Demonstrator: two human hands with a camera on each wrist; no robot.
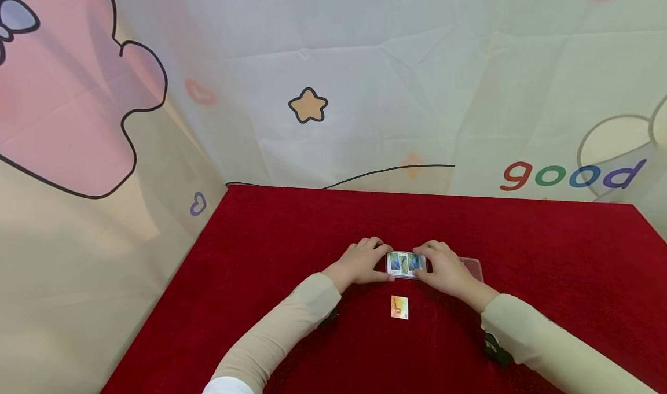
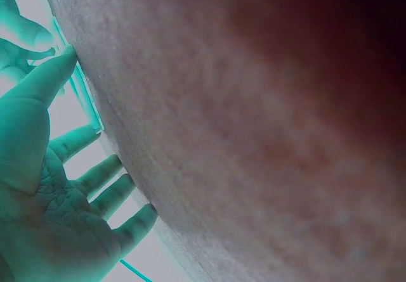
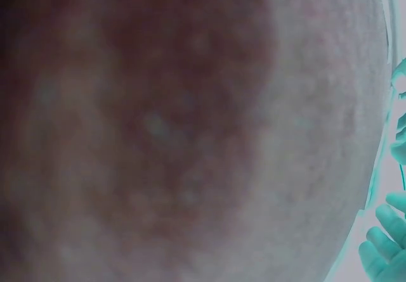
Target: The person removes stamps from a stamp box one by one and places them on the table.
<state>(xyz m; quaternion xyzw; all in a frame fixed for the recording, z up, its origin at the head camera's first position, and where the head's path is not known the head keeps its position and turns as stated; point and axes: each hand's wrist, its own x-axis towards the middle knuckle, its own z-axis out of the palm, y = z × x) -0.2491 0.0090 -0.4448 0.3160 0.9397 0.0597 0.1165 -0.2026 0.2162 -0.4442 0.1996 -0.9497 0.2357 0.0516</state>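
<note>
A clear flat plastic case (image 1: 405, 277) lies on the red cloth, with small stamp-like pictures (image 1: 403, 263) in blue, green and white showing in it. My left hand (image 1: 361, 262) holds its left end, the thumb at the near corner and a forefinger at the far one. In the left wrist view the other fingers of the left hand (image 2: 57, 187) are spread against the cloth. At the right end my right hand (image 1: 443, 268) grips the case between thumb and fingers. Only some fingertips show in the right wrist view.
Nearer to me lies a small orange and yellow stamp-like piece (image 1: 399, 307). A clear plastic lid or tray (image 1: 473, 268) is partly hidden behind the right hand. Red cloth (image 1: 292, 226) covers the table, and a printed curtain (image 1: 365, 93) hangs behind it.
</note>
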